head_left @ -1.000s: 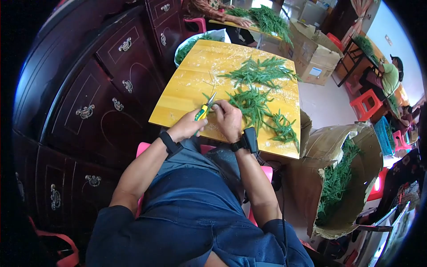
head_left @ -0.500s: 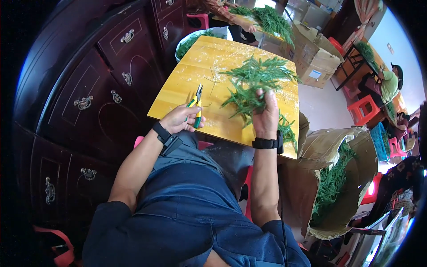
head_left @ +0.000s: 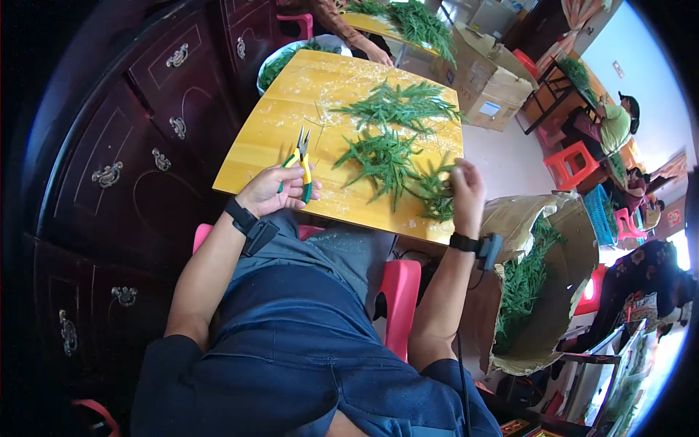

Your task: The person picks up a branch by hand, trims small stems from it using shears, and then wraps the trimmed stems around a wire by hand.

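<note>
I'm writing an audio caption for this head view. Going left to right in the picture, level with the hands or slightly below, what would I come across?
Dark wooden cabinet → left hand holding yellow-and-green pliers → middle pile of green sprigs → right hand → open cardboard box → blue basket.

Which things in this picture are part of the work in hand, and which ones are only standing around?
In the work:
pliers, in the left hand
sprigs on the table, right hand by the smallest pile
probably the open carton, with similar sprigs inside

Apparently just around:
dark cabinet
red stool
pink curtain
</note>
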`<action>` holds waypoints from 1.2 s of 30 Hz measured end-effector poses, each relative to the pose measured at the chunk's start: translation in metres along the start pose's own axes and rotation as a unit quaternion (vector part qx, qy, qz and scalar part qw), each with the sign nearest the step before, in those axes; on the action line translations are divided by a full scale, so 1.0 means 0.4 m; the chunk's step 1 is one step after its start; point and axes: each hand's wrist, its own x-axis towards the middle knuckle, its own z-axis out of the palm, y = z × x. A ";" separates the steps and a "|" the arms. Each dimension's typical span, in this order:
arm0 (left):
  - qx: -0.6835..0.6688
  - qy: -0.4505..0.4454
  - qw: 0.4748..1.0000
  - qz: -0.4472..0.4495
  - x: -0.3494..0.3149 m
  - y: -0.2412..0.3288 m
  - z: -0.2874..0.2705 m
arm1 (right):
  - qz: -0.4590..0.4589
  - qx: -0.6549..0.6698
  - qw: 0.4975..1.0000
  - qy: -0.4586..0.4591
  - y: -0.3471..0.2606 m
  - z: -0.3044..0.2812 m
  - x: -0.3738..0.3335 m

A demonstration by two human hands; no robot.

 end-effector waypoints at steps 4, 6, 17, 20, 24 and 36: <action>0.000 0.006 1.000 0.006 -0.009 0.000 0.013 | -0.291 -0.564 0.771 0.053 0.028 0.043 -0.011; 0.018 0.017 1.000 0.009 -0.022 0.002 0.020 | -0.300 -0.519 0.798 0.067 0.013 0.059 -0.001; 0.066 0.013 0.997 0.035 -0.043 0.003 0.065 | -0.176 -0.472 0.862 -0.056 -0.032 0.266 0.001; 0.087 0.027 0.995 0.033 -0.055 0.000 0.086 | -0.178 -0.483 0.856 -0.053 -0.016 0.276 0.005; 0.145 0.039 0.988 0.032 -0.059 -0.007 0.101 | -0.256 -0.359 0.898 -0.004 -0.014 0.272 0.002; 0.476 0.056 0.875 0.071 -0.116 0.048 0.209 | -0.041 0.030 0.977 -0.206 -0.008 0.294 -0.066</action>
